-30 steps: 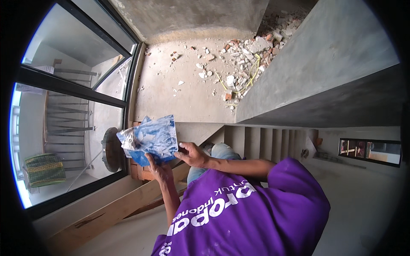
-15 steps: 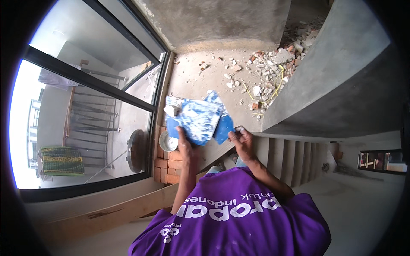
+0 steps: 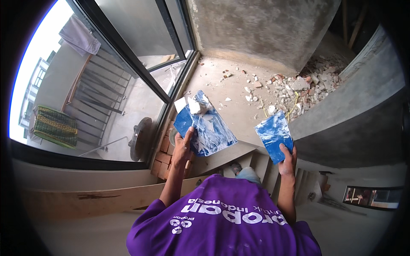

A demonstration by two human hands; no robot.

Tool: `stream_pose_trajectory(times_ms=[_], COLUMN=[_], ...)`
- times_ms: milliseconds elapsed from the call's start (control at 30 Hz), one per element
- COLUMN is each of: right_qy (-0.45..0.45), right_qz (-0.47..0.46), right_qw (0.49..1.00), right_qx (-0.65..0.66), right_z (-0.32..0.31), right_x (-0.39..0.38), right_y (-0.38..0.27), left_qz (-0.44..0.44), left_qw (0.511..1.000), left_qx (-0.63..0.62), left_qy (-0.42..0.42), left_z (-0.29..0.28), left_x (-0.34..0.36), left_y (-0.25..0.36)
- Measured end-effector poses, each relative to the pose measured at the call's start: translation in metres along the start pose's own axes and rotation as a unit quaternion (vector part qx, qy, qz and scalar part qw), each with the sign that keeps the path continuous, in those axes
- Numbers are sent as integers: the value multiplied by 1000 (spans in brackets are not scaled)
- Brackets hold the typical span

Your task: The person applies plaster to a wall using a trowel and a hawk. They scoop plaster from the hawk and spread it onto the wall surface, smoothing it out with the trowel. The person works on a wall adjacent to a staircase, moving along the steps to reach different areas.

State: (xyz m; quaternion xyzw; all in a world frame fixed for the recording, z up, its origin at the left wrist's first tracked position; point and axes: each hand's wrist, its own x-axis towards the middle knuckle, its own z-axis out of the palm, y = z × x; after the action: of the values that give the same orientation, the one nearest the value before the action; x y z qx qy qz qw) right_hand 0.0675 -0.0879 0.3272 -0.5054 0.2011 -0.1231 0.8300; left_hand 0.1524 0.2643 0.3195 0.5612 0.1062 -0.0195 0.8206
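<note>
My left hand (image 3: pixel 183 149) grips the lower edge of a large blue-and-white piece of crumpled sheet (image 3: pixel 205 123), held up in front of me. My right hand (image 3: pixel 287 160) holds a smaller blue-and-white piece (image 3: pixel 274 135) by its bottom corner, off to the right. The two pieces are apart, with a gap between them. Both forearms rise out of my purple shirt (image 3: pixel 222 222) at the lower edge.
Below lies a concrete floor with a heap of rubble (image 3: pixel 294 85) in the far corner. A dark-framed glass window (image 3: pixel 128 72) runs along the left, with a balcony railing (image 3: pixel 89 94) outside. Stacked bricks (image 3: pixel 164 158) and stair steps (image 3: pixel 260 164) sit beneath my hands.
The single blue-and-white sheet held close between both hands is now two pieces. My right hand has moved away to the right with the smaller piece.
</note>
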Motion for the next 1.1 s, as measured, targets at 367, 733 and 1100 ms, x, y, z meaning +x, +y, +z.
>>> stream_pose_trajectory(times_ms=[367, 733, 1100], right_qy=[-10, 79, 108], right_qz=[-252, -146, -59], right_qw=[941, 986, 992], right_qx=[-227, -22, 16], right_z=[64, 39, 63], right_x=[-33, -71, -100], right_y=[-39, 16, 73], left_qz=[-186, -137, 31], left_qw=[976, 962, 947], left_qx=[-79, -66, 163], left_qy=[-77, -229, -277], left_z=[-30, -18, 25], left_x=[5, 7, -7], left_y=[-53, -43, -34])
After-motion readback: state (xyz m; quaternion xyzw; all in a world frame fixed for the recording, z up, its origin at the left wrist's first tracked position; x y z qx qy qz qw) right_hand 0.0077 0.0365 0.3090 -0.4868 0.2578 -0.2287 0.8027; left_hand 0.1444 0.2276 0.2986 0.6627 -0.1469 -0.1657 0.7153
